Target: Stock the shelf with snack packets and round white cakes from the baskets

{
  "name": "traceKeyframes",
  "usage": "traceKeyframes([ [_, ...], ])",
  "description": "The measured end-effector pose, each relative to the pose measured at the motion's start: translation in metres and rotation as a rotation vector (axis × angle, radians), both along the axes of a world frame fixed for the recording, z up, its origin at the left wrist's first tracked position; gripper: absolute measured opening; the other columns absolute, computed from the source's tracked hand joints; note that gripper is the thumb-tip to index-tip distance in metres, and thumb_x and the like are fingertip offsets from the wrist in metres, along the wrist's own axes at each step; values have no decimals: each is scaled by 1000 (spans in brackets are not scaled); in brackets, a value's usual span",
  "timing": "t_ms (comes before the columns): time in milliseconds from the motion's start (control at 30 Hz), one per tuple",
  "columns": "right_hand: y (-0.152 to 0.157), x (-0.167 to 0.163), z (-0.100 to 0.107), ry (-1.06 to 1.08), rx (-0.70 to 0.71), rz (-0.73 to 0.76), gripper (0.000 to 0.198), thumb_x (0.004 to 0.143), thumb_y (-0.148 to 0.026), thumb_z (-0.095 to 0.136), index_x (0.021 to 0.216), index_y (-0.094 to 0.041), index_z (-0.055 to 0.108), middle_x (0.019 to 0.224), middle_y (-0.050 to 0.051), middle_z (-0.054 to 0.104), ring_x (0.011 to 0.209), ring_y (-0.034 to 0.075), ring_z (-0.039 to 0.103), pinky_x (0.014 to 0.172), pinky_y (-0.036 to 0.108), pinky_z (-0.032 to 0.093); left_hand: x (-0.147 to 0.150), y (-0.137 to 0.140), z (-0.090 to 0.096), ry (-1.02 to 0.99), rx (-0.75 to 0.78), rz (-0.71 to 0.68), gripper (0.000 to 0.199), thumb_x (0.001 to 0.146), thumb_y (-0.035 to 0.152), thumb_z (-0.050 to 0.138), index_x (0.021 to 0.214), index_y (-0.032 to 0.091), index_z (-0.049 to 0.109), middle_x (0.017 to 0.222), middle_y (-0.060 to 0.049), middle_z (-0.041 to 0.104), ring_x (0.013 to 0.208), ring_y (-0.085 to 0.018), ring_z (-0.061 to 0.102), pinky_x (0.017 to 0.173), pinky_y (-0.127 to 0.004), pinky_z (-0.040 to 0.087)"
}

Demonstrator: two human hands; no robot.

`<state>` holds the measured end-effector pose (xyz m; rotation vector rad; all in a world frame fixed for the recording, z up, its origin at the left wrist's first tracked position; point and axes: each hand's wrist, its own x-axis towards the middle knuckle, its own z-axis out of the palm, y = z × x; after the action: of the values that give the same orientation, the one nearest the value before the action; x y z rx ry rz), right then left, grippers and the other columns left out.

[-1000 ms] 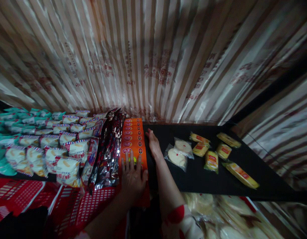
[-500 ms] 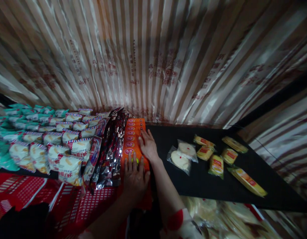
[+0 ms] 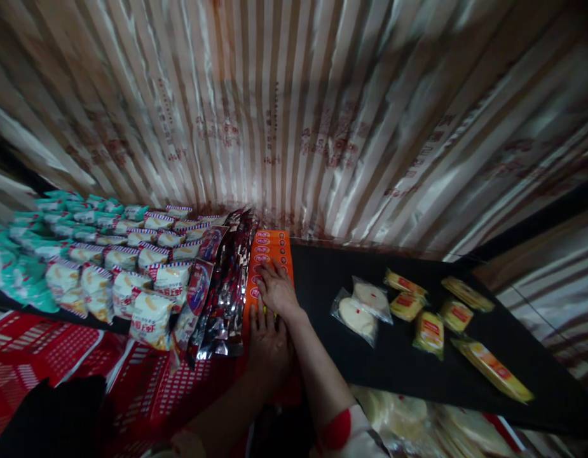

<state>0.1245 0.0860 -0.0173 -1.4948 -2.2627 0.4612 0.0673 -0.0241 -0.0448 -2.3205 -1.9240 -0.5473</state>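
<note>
A row of overlapping orange snack packets (image 3: pixel 262 257) with repeated oval logos lies on the black shelf. My right hand (image 3: pixel 277 290) rests flat on the middle of this row, fingers stretched toward the left. Just below it, my left hand (image 3: pixel 268 343) lies palm down on the near end, its fingers pointing away from me and apart. The fingertips of my left hand come close to my right hand's heel. Directly left of the orange row stand dark red shiny packets (image 3: pixel 231 286), packed tightly together.
White snack bags (image 3: pixel 150 318) and green bags (image 3: pixel 24 277) stand in rows at left. Red baskets (image 3: pixel 145 381) sit below the shelf's front edge. On the black shelf (image 3: pixel 317 286) at right lie round white wrapped pieces (image 3: pixel 358 315) and several yellow packets (image 3: pixel 430 332). Striped sheeting (image 3: pixel 294 114) hangs behind.
My right hand has slid from the right edge of the orange packets onto their middle, closer to my left hand. The whole view has shifted slightly, moving things rightward.
</note>
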Motion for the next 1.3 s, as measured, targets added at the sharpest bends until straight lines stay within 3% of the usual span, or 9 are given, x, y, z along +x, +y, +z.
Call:
traceKeyframes([
  [167, 1, -9, 1, -104, -7, -24, 44, 90, -30, 35, 132, -27, 48, 144, 2, 39, 136, 34, 19, 105, 55, 20, -1, -1, 4, 3, -11, -35, 48, 83, 41, 47, 122, 15, 57, 122, -16, 59, 119, -35, 47, 105, -55, 25],
  [400, 4, -18, 1, -230, -13, -14, 47, 89, -28, 35, 135, -26, 44, 146, 2, 36, 138, 37, 11, 103, 59, 18, -2, -1, -1, -19, -190, -60, 54, 79, 36, 51, 128, 15, 52, 131, -16, 52, 126, -37, 39, 106, -58, 23],
  [600, -5, -10, 9, -9, 25, -14, 44, 89, -26, 38, 132, -23, 49, 148, 5, 33, 140, 27, 13, 109, 53, 18, 0, -1, 6, -75, -172, -11, 53, 81, 34, 48, 130, 15, 48, 135, -16, 48, 131, -36, 32, 108, -58, 20],
  [667, -16, -2, 10, 148, 101, -75, 42, 88, -24, 39, 127, -20, 54, 145, 7, 37, 139, 25, 19, 109, 48, 23, 1, -2, 8, -102, -144, -17, 54, 80, 33, 49, 132, 17, 47, 137, -14, 47, 132, -35, 30, 108, -58, 19],
  [867, -78, 38, 4, 560, 182, -451, 36, 87, -35, 40, 105, -15, 65, 130, 15, 52, 121, 24, 48, 103, 44, 37, -1, -2, 6, -160, -76, -4, 60, 80, 37, 52, 135, 18, 43, 143, -14, 39, 134, -36, 27, 109, -56, 19],
  [1000, -132, 62, -7, 646, 244, -512, 37, 86, -38, 44, 113, -17, 60, 129, 14, 54, 121, 24, 47, 104, 47, 36, -1, -2, 12, -181, -63, 22, 53, 82, 37, 48, 131, 18, 49, 143, -12, 39, 135, -33, 26, 109, -53, 21],
  [1100, -165, 71, -18, 677, 241, -575, 36, 86, -39, 47, 113, -18, 59, 127, 13, 54, 120, 25, 48, 102, 49, 37, -1, -2, 19, -166, -66, 15, 59, 81, 38, 50, 134, 15, 44, 142, -15, 40, 134, -34, 27, 109, -53, 22],
  [1200, -182, 73, -26, 723, 226, -602, 33, 85, -39, 47, 107, -19, 62, 126, 13, 55, 117, 25, 51, 95, 47, 44, -1, -2, 26, -145, -66, 18, 63, 80, 37, 51, 137, 12, 40, 139, -18, 43, 134, -35, 29, 108, -55, 23],
  [1300, -180, 72, -26, 783, 215, -632, 32, 85, -40, 47, 103, -19, 63, 125, 13, 55, 115, 25, 52, 89, 43, 49, -1, -5, 32, -142, -24, -7, 56, 81, 34, 50, 131, 10, 47, 137, -18, 45, 134, -34, 28, 110, -53, 21],
])
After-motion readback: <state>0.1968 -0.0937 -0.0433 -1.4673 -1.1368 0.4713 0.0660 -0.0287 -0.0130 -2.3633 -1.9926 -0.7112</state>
